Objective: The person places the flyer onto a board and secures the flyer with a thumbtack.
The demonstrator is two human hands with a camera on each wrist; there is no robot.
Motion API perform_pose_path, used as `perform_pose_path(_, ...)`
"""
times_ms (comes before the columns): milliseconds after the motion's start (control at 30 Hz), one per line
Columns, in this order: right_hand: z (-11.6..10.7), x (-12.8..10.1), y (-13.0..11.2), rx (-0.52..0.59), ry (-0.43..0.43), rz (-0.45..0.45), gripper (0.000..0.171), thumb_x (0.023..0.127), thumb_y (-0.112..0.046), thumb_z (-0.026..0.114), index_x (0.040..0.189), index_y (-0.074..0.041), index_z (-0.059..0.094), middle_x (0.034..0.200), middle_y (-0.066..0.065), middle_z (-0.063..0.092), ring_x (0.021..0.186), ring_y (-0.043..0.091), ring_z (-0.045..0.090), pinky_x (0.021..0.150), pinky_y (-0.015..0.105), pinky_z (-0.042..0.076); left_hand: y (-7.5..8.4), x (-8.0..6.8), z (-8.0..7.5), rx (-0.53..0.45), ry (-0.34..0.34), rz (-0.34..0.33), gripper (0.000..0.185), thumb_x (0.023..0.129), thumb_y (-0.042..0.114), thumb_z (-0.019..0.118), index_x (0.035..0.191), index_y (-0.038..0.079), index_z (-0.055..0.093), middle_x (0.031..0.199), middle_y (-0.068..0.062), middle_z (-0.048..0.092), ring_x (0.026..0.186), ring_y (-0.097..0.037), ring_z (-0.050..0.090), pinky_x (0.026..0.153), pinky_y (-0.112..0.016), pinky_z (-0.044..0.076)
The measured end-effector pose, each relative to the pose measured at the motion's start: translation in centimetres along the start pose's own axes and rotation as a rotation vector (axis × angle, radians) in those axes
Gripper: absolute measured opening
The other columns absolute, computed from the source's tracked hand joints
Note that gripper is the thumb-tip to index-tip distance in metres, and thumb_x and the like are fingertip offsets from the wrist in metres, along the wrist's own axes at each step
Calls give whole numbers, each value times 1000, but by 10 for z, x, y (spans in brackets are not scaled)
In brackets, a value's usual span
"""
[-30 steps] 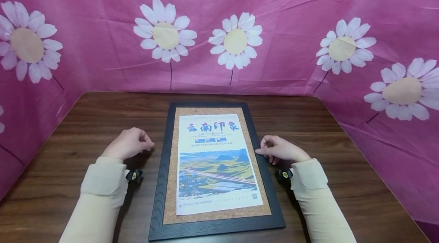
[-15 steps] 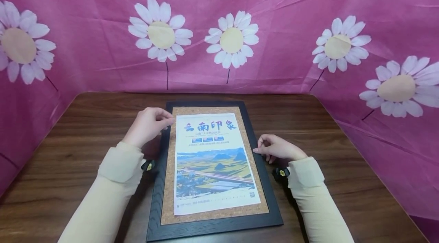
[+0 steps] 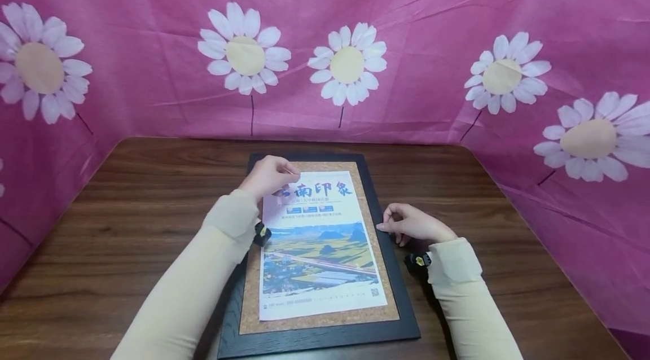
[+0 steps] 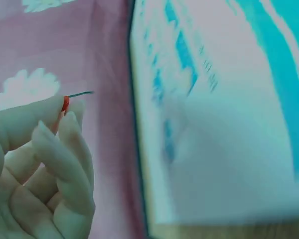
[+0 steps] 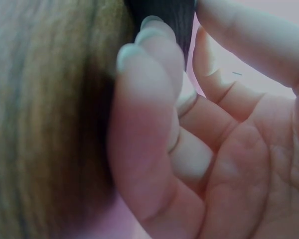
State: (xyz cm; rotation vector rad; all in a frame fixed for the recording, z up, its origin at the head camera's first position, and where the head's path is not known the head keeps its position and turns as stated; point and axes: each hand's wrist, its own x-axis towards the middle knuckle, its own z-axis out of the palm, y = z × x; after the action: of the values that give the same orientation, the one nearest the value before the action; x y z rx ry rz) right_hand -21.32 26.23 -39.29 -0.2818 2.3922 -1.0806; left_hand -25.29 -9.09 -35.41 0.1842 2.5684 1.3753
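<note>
A framed cork board (image 3: 253,292) with a black rim lies on the table. On its cork rests a printed poster (image 3: 325,258) with a landscape and large characters. Between thumb and finger my left hand (image 3: 266,175) pinches a red pushpin (image 4: 66,103), its thin metal point sticking out in the left wrist view. That hand is over the poster's upper left part and covers some of the title. At the board's right side my right hand (image 3: 418,223) grips the black rim, thumb on top and other fingers bent at the outer edge.
The dark wood table (image 3: 152,236) runs out on both sides of the board. A pink cloth (image 3: 416,66) with white daisies hangs around the back and sides. A small black camera (image 3: 417,260) is worn at each wrist.
My left hand has come from the table left of the board, up and rightward over the poster's top. The right hand stays at the rim.
</note>
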Motion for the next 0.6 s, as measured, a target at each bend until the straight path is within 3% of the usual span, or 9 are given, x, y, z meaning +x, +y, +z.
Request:
perform_pose_path(200, 1, -4, 2, -4, -25, -37, 24, 95, -23, 67, 93, -3, 54, 76, 5, 55, 61, 18, 56, 57, 33, 55, 0, 27, 21, -227, -52, -124, 25, 96, 13, 65, 117, 1, 69, 107, -15, 70, 74, -13, 59, 61, -20, 49)
perform_pose_path(300, 1, -4, 2, 0, -35, -49, 24, 96, -23, 66, 93, -3, 54, 76, 4, 55, 61, 17, 56, 57, 34, 54, -1, 36, 28, -335, -61, -179, 27, 95, 10, 65, 119, -2, 67, 93, -9, 70, 64, -8, 53, 54, -16, 42)
perform_pose_path(433, -1, -4, 0, -6, -42, -59, 24, 96, -24, 65, 93, -3, 54, 75, 4, 55, 61, 17, 56, 57, 34, 55, 0, 41, 30, -392, -44, -251, 25, 93, 7, 67, 115, -5, 68, 64, 0, 62, 49, -2, 47, 46, -12, 34)
perform_pose_path(600, -1, -3, -2, -22, -37, -43, 26, 97, -27, 64, 93, -3, 54, 73, 6, 55, 61, 18, 56, 58, 34, 55, -3, 40, 29, -431, -13, -332, 24, 90, 7, 71, 111, -5, 71, 56, 3, 62, 43, 0, 48, 43, -11, 34)
